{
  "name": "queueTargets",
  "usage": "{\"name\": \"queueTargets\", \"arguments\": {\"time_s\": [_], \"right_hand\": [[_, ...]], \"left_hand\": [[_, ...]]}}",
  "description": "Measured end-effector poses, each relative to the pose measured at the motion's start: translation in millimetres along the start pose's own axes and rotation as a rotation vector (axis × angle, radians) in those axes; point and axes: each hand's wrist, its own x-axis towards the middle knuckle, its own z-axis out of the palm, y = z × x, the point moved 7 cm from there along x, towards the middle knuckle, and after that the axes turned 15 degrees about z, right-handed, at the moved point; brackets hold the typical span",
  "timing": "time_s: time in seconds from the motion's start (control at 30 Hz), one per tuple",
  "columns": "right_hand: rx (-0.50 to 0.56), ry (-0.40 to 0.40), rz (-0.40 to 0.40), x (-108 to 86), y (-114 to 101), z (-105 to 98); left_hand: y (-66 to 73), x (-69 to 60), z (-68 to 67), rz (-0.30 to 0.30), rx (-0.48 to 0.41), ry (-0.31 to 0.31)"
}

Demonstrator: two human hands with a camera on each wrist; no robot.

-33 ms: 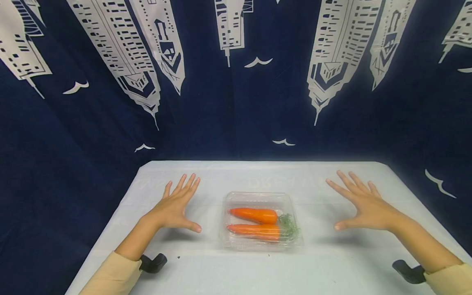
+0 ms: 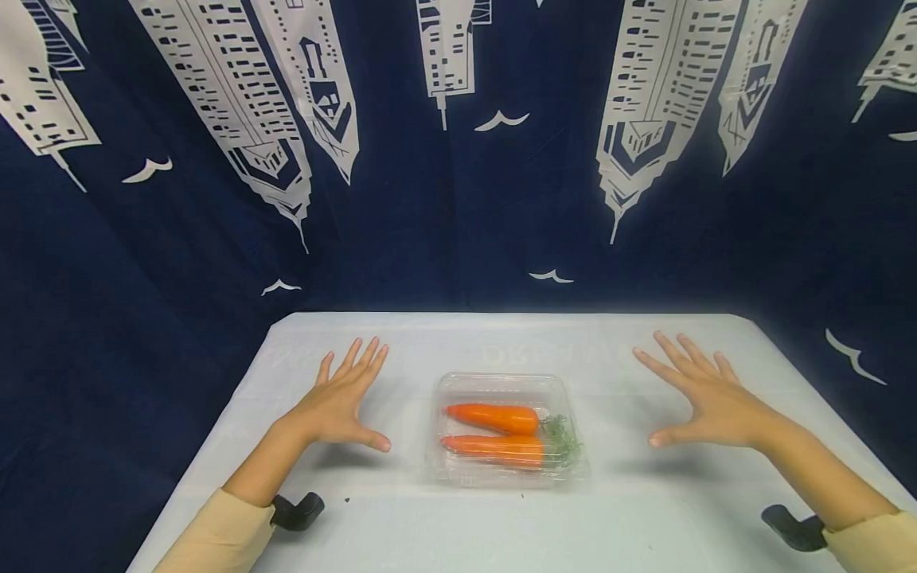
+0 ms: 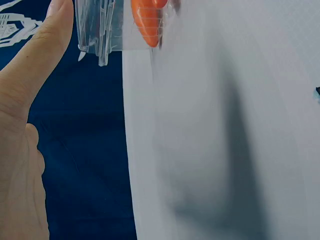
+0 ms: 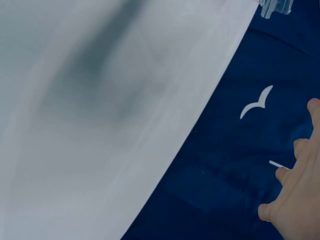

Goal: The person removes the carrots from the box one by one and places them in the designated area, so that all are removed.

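Observation:
A clear plastic clamshell box stands at the middle of the white table, its lid down. Inside lie an upper carrot and a lower carrot, orange, tips to the left, with green tops at the right end. Left of the box my left hand hovers with fingers spread, touching nothing. On the other side my right hand is held the same way, also apart from the box. The left wrist view has part of the box and a carrot tip. A corner of the box tops the right wrist view.
The white table ends at a dark blue curtain printed with white buildings and birds. A black wrist strap piece sits by the left sleeve, another black piece by the right. Small dark specks dot the tabletop.

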Motion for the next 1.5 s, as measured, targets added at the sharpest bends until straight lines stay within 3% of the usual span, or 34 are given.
{"name": "queueTargets", "arguments": {"time_s": [0.5,0.63,0.87,1.03,1.13,1.23,1.5], "right_hand": [[-0.019,0.018,-0.002,2.2,-2,3],[0.009,0.008,-0.004,2.3,-5,5],[0.193,-0.063,0.026,1.6,-13,21],[0.347,-0.006,0.046,-4.0,-28,35],[0.420,0.029,0.011,-9.5,-40,42],[0.477,0.021,-0.055,-14.6,-53,50],[0.549,0.026,-0.213,-22.0,-70,61]], "left_hand": [[-0.7,-4.0,5.2,0.001,-0.012,0.001],[2.5,-4.5,11.2,0.003,-0.053,0.001],[14.4,2.3,40.2,0.052,-0.164,0.054],[22.0,10.3,72.9,0.045,-0.264,0.027],[26.2,17.2,88.0,0.024,-0.344,0.003],[30.4,24.5,95.2,0.027,-0.398,0.021],[36.7,33.5,97.2,0.030,-0.463,0.111]]}}
